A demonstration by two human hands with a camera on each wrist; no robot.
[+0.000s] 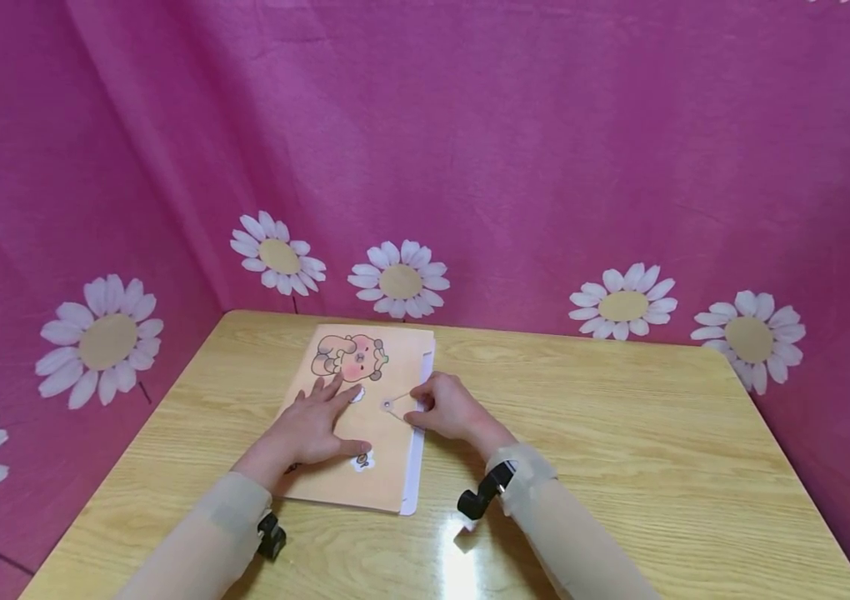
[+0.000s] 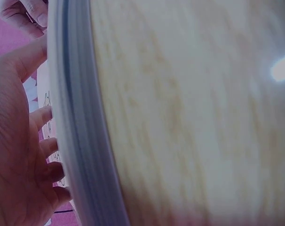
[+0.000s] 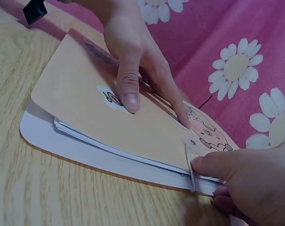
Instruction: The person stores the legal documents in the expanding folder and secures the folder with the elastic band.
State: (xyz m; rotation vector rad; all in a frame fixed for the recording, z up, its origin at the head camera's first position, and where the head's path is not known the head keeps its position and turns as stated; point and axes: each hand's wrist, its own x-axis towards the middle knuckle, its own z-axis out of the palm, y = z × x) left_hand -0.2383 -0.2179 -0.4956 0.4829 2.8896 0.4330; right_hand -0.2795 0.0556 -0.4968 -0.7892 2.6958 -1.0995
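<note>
A peach file folder (image 1: 387, 358) with a cartoon bear lies on the table, several white sheets (image 3: 119, 151) showing between its cover and white back. My left hand (image 1: 312, 425) rests spread on the cover, its thumb on a small white sticker-like print (image 1: 362, 461). At the folder's right edge, my right hand (image 1: 449, 407) holds a thin elastic cord (image 3: 190, 165) with curled fingers and thumb. The cord runs in a V from a small round button (image 1: 387, 405) on the cover to this hand. In the left wrist view, the folder's layered edge (image 2: 81, 113) hides the left fingertips.
The wooden table (image 1: 605, 433) extends to the right of the folder. A pink curtain (image 1: 470, 167) with white daisies hangs behind the table and along its left side. Small black wrist cameras (image 1: 487, 490) are strapped to both forearms.
</note>
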